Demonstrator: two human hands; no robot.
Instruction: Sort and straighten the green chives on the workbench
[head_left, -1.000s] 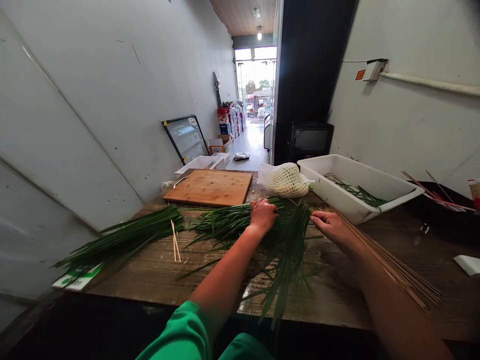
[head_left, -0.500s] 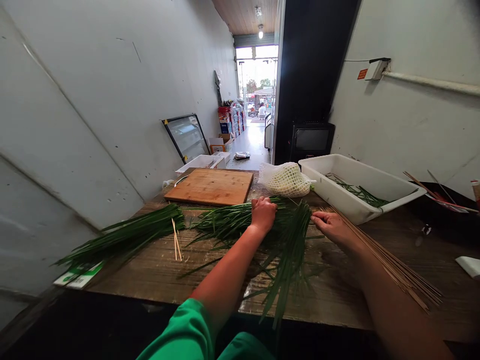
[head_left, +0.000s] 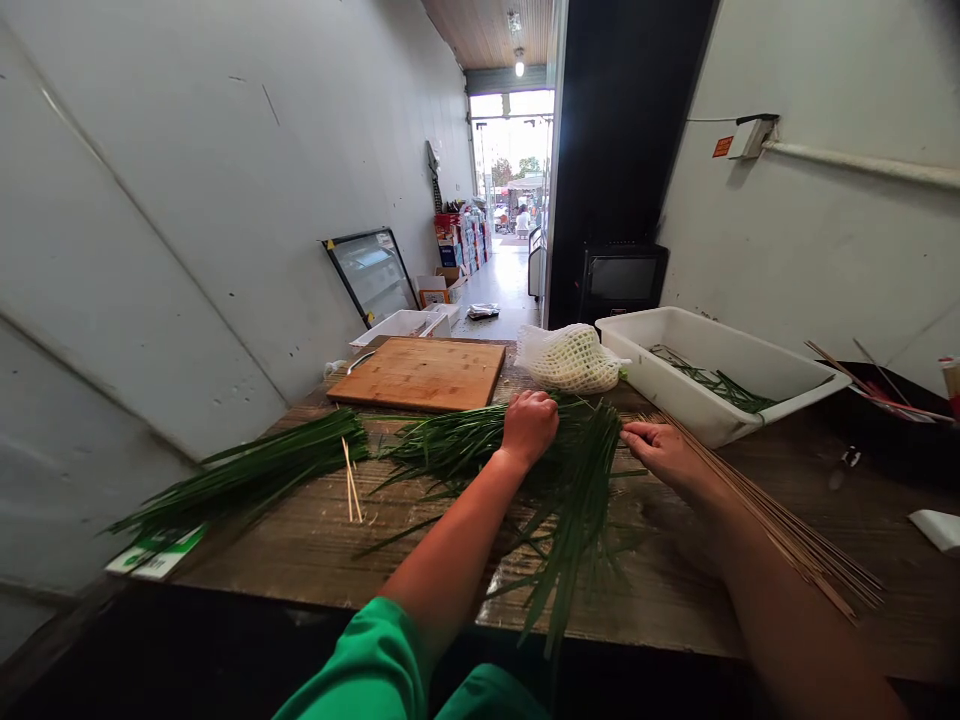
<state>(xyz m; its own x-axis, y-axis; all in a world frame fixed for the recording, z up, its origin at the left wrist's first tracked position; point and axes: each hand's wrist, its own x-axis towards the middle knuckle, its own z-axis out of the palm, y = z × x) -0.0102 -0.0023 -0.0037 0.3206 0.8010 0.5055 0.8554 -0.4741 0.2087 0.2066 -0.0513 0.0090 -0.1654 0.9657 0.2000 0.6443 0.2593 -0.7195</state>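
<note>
Far left on the worn wooden table there's a loose bundle of long flat green chives off on its own. A couple of short pale bamboo sticks lie just beside its tips, and a rectangular wooden cutting board sits further back. The main heap of green chive leaves is in the middle, partly running left-to-right and partly fanning toward the near edge. The left hand is right on top of it, knuckles up, fingers curled into the stalks, so it's the closer one. The right hand lies low at the heap's right edge, fingers stretched toward the leaves, over the far ends of a sheaf of thin bamboo skewers running diagonally right. Can't tell if it's pinching one. A white plastic tub sits behind.
</note>
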